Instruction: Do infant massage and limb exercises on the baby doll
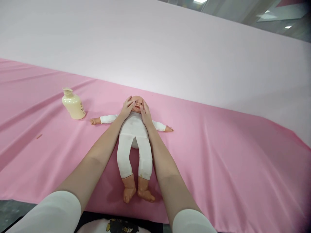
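Observation:
A baby doll [133, 126] with a white cloth body lies on its back, its head away from me and its bare feet toward me. My left hand [127, 107] rests along the left side of the doll's head [137, 99], fingers stretched over the cheek. On the other side, my right hand [145, 113] lies flat against the right cheek, fingers extended upward. Both palms touch the face without gripping it, and they cover parts of it. The doll's arms spread outward beyond my wrists.
To the left stands a cream-coloured pump bottle [74, 105]. A small brownish sliver [39, 136] lies nearer on the wrinkled pink cloth [194, 155]. Behind the cloth rises a white panel [170, 55]. The table's front edge is close to my body.

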### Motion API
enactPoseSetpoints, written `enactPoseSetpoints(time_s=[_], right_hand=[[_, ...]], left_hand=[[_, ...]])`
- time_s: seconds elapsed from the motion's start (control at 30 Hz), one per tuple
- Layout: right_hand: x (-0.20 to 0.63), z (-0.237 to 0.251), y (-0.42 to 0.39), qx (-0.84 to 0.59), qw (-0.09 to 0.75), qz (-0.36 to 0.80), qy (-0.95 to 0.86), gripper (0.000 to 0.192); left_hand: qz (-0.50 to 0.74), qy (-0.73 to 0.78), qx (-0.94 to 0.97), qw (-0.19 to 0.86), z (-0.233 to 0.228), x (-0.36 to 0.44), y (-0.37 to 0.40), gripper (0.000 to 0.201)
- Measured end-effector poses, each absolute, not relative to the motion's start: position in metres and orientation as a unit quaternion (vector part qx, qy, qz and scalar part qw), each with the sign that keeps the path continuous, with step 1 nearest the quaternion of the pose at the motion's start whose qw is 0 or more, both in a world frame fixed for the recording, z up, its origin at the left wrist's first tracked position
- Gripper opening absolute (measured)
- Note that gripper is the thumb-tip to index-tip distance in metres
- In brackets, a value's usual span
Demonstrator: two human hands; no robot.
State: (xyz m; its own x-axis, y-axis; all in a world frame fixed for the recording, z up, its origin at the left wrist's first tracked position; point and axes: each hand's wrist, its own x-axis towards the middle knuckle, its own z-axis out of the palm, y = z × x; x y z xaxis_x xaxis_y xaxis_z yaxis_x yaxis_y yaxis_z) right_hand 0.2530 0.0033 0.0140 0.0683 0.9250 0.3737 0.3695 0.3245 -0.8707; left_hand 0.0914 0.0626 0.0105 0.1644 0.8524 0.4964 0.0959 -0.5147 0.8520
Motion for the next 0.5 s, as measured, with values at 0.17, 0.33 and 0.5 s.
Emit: enactPoseSetpoints(time_s=[0.17, 0.33, 0.5], right_hand=[[0.2509, 0.0158, 0.0031, -0.557, 0.516, 0.304, -0.575, 0.102], [0.2509, 0.0170, 0.0011, -0.508, 0.530, 0.274, -0.621, 0.091], [0.2502, 0.0179, -0.0029, -0.505, 0.549, 0.256, -0.615, 0.083]], left_hand=[[0.549, 0.370, 0.655, 0.364, 0.0094, 0.0916, 0.0629, 0.061], [0.544, 0.373, 0.667, 0.346, 0.0095, 0.0926, 0.0618, 0.057], [0.546, 0.374, 0.679, 0.317, 0.0124, 0.0929, 0.0577, 0.057]])
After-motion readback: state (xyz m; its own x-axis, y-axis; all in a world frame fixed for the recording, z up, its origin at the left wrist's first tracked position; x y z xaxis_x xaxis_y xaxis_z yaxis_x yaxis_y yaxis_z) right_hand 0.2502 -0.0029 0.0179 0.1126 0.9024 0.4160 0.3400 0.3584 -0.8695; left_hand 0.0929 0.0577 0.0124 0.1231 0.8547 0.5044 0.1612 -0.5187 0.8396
